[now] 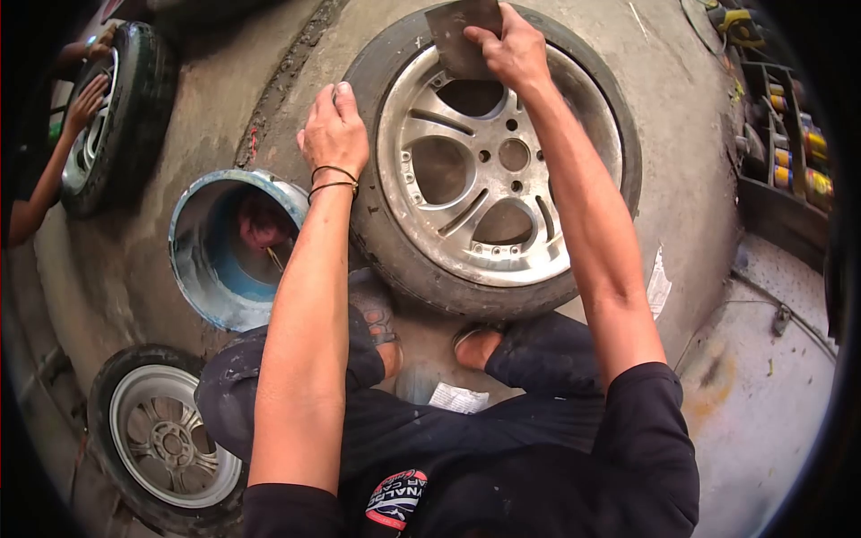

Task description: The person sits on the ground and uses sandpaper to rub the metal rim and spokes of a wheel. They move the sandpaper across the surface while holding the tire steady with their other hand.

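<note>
A sheet of dark sandpaper [461,38] is pinched between the thumb and fingers of my right hand [513,52]. It hangs over the far edge of the silver alloy wheel [513,156], overlapping the rim and the tyre [380,218]. The wheel lies flat on the floor before my feet, its face dull and smudged. My left hand [336,134] is beside the tyre's left edge, back of the hand upward, thumb close against the curled fingers; what they hold, if anything, is hidden. Two thin dark bands circle that wrist.
Left of the wheel stands a blue-rimmed bucket [190,235] with a reddish lump [262,224] inside. Another wheel [170,441] lies at lower left. At upper left, another person's hand [86,101] rests on an upright tyre [143,108]. A rack [787,202] of cans stands right.
</note>
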The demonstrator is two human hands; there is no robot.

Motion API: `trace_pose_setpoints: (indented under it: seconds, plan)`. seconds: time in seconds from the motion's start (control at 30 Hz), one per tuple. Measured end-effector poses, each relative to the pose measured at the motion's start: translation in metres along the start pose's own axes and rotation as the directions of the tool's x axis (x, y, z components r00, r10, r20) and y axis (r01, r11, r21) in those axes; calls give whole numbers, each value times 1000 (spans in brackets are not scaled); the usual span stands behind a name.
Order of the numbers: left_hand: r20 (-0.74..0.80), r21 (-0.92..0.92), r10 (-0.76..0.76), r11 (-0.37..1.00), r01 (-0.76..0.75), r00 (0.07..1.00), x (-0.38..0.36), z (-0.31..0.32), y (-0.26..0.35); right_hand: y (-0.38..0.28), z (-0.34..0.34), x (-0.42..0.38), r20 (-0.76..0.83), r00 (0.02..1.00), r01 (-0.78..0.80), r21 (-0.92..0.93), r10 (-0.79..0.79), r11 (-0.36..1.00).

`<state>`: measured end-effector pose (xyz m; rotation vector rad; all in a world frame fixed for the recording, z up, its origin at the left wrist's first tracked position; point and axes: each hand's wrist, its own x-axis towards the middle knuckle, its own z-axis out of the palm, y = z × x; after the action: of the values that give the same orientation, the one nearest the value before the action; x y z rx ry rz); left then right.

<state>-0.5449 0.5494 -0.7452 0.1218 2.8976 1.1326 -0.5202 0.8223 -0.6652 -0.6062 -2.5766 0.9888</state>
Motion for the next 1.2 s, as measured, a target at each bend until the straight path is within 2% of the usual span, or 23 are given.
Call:
trace_pose_setpoints:
  seconds: [0.03, 0.07, 0.13, 0.17, 0.2, 0.23, 0.27, 0.3, 0.33, 0.4, 0.43, 0.47, 0.57, 0.67, 0.73, 0.77, 0.8, 0.87, 0.9, 0.93, 1.0, 1.13, 1.2]
  plan:
    - [2, 10, -18, 1000, 18, 1000, -2, -2, 3, 0, -7, 5, 69, 997, -33, 56, 29, 998]
    - [-1, 21, -39, 999, 39, 999, -1, -4, 4, 6, -10, 10, 57, 989, -144, 149, 137, 978]
    - [9, 25, -48, 999, 48, 999, 0, -8, 6, 39, -12, 27, 236, 936, -336, 383, 261, 860]
    - [34, 29, -44, 999, 43, 998, -1, -8, 5, 57, -2, 30, 135, 974, -217, 293, 184, 931]
    - [40, 28, -50, 998, 49, 998, -4, -7, 2, 44, 4, 19, 140, 972, -222, 287, 188, 932]
    - [24, 5, -45, 999, 45, 999, -1, -5, 1, 16, 14, 6, 140, 988, -71, 37, 65, 997]
    - [13, -17, -41, 999, 41, 999, 0, -4, 1, -4, 18, -3, 171, 984, 86, -216, -49, 973]
    - [12, -50, -48, 998, 49, 999, -1, -6, 3, -11, 17, -4, 289, 957, 71, -94, -41, 993]
    - [0, -59, -52, 997, 52, 999, 1, -6, 3, -6, 14, -1, 290, 955, 86, -97, -54, 992]
    - [14, -58, -35, 998, 36, 999, -1, -5, -2, 16, -3, -2, 117, 993, -5, 120, -9, 993]
    - [35, -57, -47, 997, 49, 998, -1, -7, -1, 15, -20, -10, 188, 971, -194, 241, 150, 951]
    - [37, -66, -53, 996, 56, 998, -4, -7, -1, 2, -38, -23, 182, 944, -319, 286, 276, 903]
    - [46, -51, -63, 997, 65, 997, -2, -8, 5, 70, -35, -28, 33, 944, -325, 261, 328, 909]
    - [37, -41, -63, 997, 64, 997, -1, -8, 4, 77, -21, -35, -24, 943, -321, 185, 331, 929]
    - [22, 10, -57, 998, 57, 998, -3, -8, 5, 57, -2, -45, -195, 940, -248, 178, 281, 952]
    - [19, 8, -59, 998, 59, 998, -3, -7, 5, 37, 5, -55, -227, 970, -90, 23, 93, 996]
    - [7, 19, -55, 998, 55, 998, -3, -7, 5, 27, 14, -59, -111, 990, -89, -17, 87, 996]
    - [-14, 38, -55, 998, 55, 998, 0, -6, 3, 19, 2, -46, -78, 994, -74, -12, 73, 997]
    - [4, 4, -55, 999, 55, 998, 0, -7, 2, 31, 2, -38, -115, 976, -164, 154, 183, 974]
    - [27, -31, -50, 998, 51, 998, -1, -6, 2, 42, -1, -29, -124, 951, -272, 96, 282, 958]
    - [22, -29, -44, 999, 45, 999, 1, -6, 3, 53, -3, -25, -6, 986, -164, 101, 166, 981]
    - [38, -19, -70, 997, 71, 997, -5, -6, 5, 53, -8, -31, 34, 989, -147, 89, 145, 985]
    - [39, -10, -75, 997, 76, 996, -1, -9, 5, 46, 11, -37, 2, 997, -81, 112, 81, 990]
